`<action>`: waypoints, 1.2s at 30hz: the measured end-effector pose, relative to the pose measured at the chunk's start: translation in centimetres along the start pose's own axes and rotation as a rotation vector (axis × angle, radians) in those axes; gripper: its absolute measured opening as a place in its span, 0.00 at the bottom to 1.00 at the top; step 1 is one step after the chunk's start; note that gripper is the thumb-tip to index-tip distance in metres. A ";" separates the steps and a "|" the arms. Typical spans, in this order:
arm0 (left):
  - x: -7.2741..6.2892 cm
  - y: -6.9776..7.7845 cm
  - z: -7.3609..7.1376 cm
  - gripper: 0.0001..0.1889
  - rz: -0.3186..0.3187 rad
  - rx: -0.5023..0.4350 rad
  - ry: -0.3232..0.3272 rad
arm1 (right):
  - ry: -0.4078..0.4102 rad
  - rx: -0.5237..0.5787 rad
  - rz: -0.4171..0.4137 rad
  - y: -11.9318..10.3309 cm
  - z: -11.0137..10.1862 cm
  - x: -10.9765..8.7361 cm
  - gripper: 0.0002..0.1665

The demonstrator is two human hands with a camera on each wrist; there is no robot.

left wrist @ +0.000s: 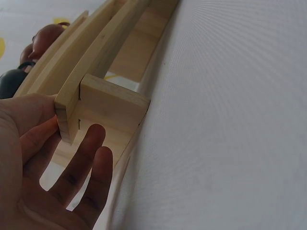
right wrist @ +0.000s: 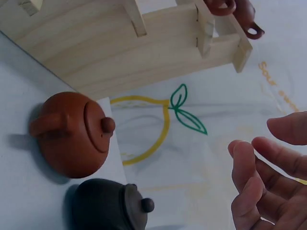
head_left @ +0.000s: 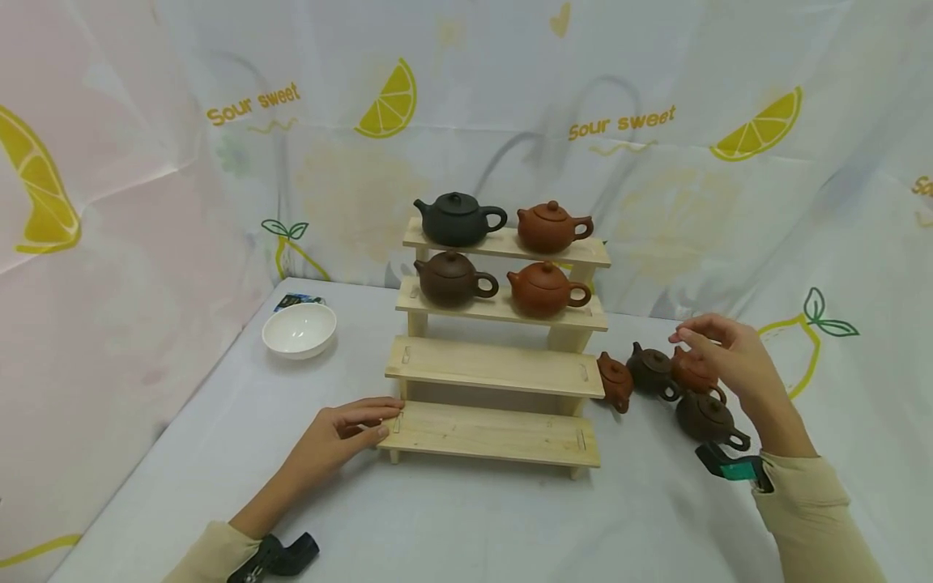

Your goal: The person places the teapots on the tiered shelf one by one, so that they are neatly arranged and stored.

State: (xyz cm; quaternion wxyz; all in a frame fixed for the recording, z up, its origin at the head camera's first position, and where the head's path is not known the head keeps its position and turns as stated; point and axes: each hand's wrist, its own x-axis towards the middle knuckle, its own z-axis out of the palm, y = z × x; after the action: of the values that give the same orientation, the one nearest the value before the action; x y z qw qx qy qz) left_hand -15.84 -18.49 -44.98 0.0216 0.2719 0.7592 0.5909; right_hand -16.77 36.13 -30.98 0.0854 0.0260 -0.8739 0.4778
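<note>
A stepped wooden stand [head_left: 492,366] carries a dark teapot [head_left: 455,223] and a reddish-brown one [head_left: 551,228] on its top tier. Below them sit a dark brown teapot [head_left: 450,281] and an orange-red teapot [head_left: 543,291]. My left hand [head_left: 331,437] touches the left end of the bottom board [left wrist: 67,117], thumb and fingers extended against it. My right hand [head_left: 729,356] hovers over several small teapots on the table right of the stand, among them a dark one [head_left: 707,417] and a reddish one [head_left: 615,379]. Its loosely bent fingers [right wrist: 247,163] hold nothing.
A white bowl [head_left: 299,330] stands on the table at the left, with a small dark printed packet [head_left: 297,301] behind it. White curtains with lemon prints [head_left: 389,101] hang behind and beside the table. The bottom two tiers are bare boards.
</note>
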 end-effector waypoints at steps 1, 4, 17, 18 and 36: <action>0.0 0.0 0.0 0.15 -0.002 0.001 0.001 | 0.013 -0.009 0.001 0.4 -0.1 -0.3 0.11; 0.0 0.0 0.0 0.15 -0.005 0.006 0.004 | 0.031 -0.037 0.022 1.8 -0.6 -1.2 0.11; 0.0 -0.3 0.0 0.15 0.002 -0.002 0.004 | 0.051 -0.102 0.167 6.1 -0.9 -4.5 0.23; 0.0 -0.3 0.0 0.15 0.000 0.001 0.004 | 0.061 -0.100 0.174 6.4 -0.9 -4.7 0.23; 0.0 -0.1 -0.1 0.15 0.007 -0.013 -0.008 | 0.283 -0.089 0.343 8.7 -1.5 -7.6 0.17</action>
State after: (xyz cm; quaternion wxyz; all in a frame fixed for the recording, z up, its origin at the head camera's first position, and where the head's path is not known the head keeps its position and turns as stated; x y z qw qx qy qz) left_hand -15.91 -18.56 -45.06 0.0244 0.2768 0.7542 0.5949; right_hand -10.22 41.85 -38.68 0.1256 -0.1942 -0.8651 0.4451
